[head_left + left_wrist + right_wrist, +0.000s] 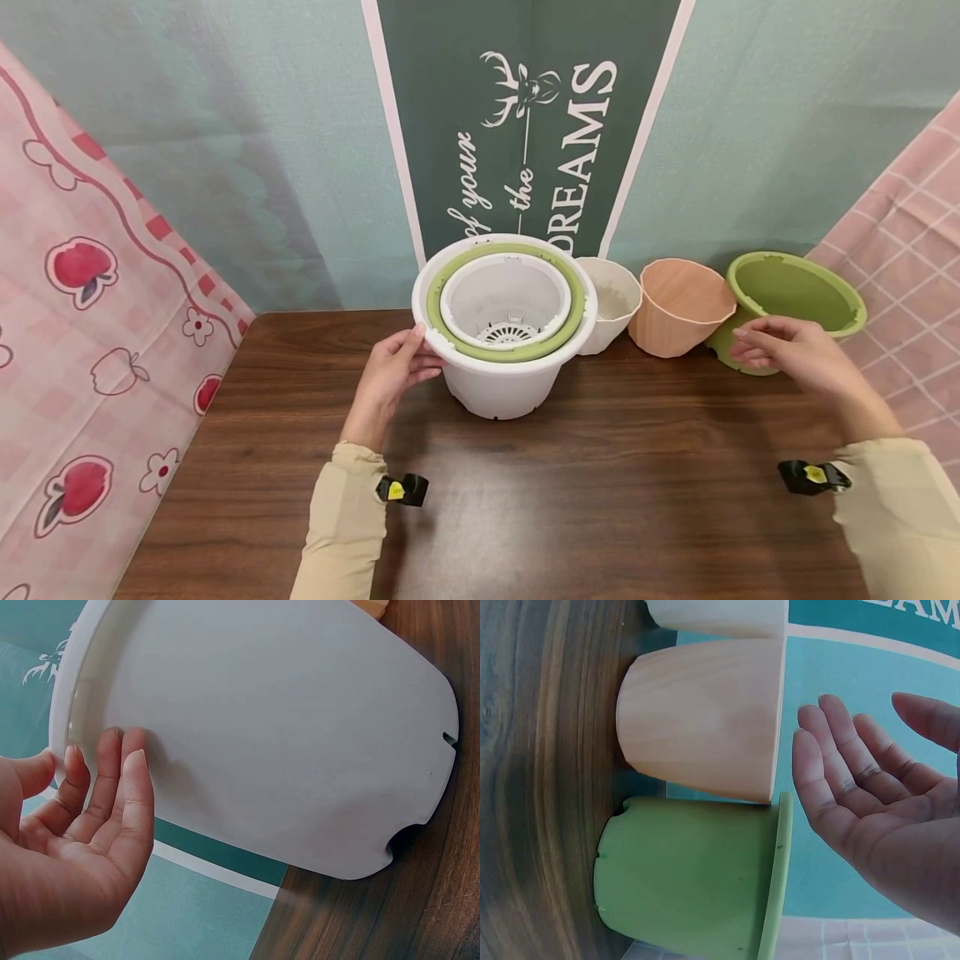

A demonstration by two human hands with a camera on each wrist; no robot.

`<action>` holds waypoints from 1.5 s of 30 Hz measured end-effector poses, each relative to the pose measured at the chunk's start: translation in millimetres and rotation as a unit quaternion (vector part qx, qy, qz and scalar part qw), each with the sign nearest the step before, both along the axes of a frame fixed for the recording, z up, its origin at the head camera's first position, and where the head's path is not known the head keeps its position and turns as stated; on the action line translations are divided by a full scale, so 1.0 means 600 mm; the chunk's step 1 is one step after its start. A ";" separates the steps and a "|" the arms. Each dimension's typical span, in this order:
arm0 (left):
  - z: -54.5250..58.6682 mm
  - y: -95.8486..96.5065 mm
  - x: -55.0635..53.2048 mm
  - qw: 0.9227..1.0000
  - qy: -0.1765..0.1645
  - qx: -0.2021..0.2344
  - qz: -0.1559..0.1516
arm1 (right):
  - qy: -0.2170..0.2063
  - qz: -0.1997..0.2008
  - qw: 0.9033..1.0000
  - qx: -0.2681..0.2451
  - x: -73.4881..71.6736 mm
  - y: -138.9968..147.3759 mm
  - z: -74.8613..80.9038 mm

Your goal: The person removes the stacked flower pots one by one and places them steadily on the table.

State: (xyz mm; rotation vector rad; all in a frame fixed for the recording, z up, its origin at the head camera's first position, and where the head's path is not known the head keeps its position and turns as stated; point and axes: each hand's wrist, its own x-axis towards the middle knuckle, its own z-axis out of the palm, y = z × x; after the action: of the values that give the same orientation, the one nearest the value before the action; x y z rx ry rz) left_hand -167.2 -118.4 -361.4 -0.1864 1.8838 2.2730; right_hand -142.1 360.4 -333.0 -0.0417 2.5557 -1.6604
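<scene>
A large white flowerpot [498, 387] stands upright on the table, with a green pot [433, 310] and a smaller white pot [506, 292] nested inside it. My left hand [393, 367] holds its left rim, thumb on top and fingers beneath. Close up, the left wrist view shows the white pot's smooth wall [277, 727] and the left hand [90, 832] at the rim. To the right, my right hand [795, 354] hovers in front of another green pot [798, 292], holding nothing. In the right wrist view, the right hand's [877, 780] fingers are loosely bent, apart from the pots.
Between the nested pots and the single green one stand a cream faceted pot [600, 329] and a peach faceted pot [675, 321]. Behind the brown wooden table [570, 500] hangs a teal cloth [300, 167] with lettering. Pink patterned cloths hang at both sides.
</scene>
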 end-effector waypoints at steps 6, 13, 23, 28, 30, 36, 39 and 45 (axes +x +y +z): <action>0.003 -0.001 0.000 1.000 -0.003 -0.003 0.003 | 0.004 0.006 1.000 0.002 -0.006 -0.021 0.003; 0.003 0.000 0.000 1.000 -0.003 0.001 -0.001 | 0.016 0.044 0.997 -0.054 -0.011 -0.049 0.005; -0.001 -0.001 -0.001 1.000 0.000 0.005 0.002 | -0.003 0.078 0.979 -0.189 -0.021 -0.082 0.003; -0.001 -0.001 -0.001 1.000 0.001 0.004 0.003 | -0.009 0.080 0.972 -0.223 -0.025 -0.099 0.002; -0.001 -0.001 0.000 1.000 0.000 0.003 0.002 | -0.012 0.074 0.972 -0.224 -0.026 -0.105 0.003; 0.001 0.000 0.001 1.000 -0.001 0.000 0.000 | -0.013 0.068 0.968 -0.241 -0.029 -0.118 0.005; 0.001 -0.001 0.002 1.000 0.001 0.000 0.000 | -0.012 0.072 0.963 -0.260 -0.031 -0.125 0.006; 0.000 0.000 0.001 1.000 0.001 0.005 0.001 | -0.003 0.079 0.957 -0.279 -0.036 -0.136 0.013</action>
State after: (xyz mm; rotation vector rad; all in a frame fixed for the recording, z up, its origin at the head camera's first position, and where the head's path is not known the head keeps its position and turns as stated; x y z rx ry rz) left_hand -166.6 -118.2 -361.3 -0.1858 1.8744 2.2835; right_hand -163.8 278.9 -325.3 -0.2709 1.9318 -2.2384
